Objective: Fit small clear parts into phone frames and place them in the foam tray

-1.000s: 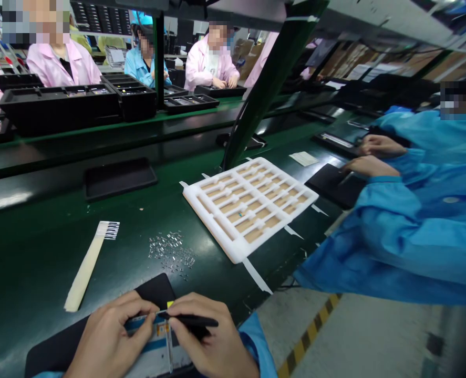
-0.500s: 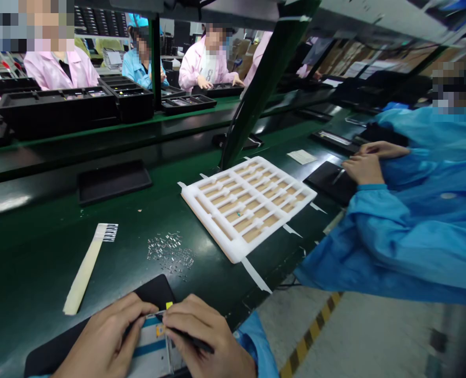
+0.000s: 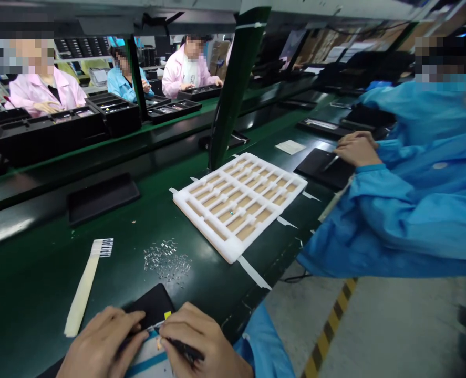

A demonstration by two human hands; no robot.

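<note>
At the bottom of the head view lies a flat silver part with blue strips [image 3: 148, 362], partly hidden by both hands. My left hand [image 3: 104, 338] is closed on its left and upper edge, fingers bent and thumb along it. In my right hand [image 3: 203, 336], a slim black tool [image 3: 188, 350] is pinched, its tip hidden at the part's upper right corner. A yellow tab [image 3: 167, 315] shows just above those fingertips. Under the part is a black pad [image 3: 154, 304]. Many tiny metal pieces [image 3: 167, 260] lie scattered on the green bench beyond it.
A cream strip with dark-tipped pieces [image 3: 83, 291] lies at the left. Farther out are a black tray [image 3: 103, 198] and a white foam grid [image 3: 238, 244] taped down. A co-worker's blue sleeve [image 3: 394, 194] is on the right; a green post [image 3: 233, 94] rises behind the grid.
The camera view has shifted, so the bench items appear slightly moved. Both hands stay at the silver part, with the right hand still gripping the black tool.
</note>
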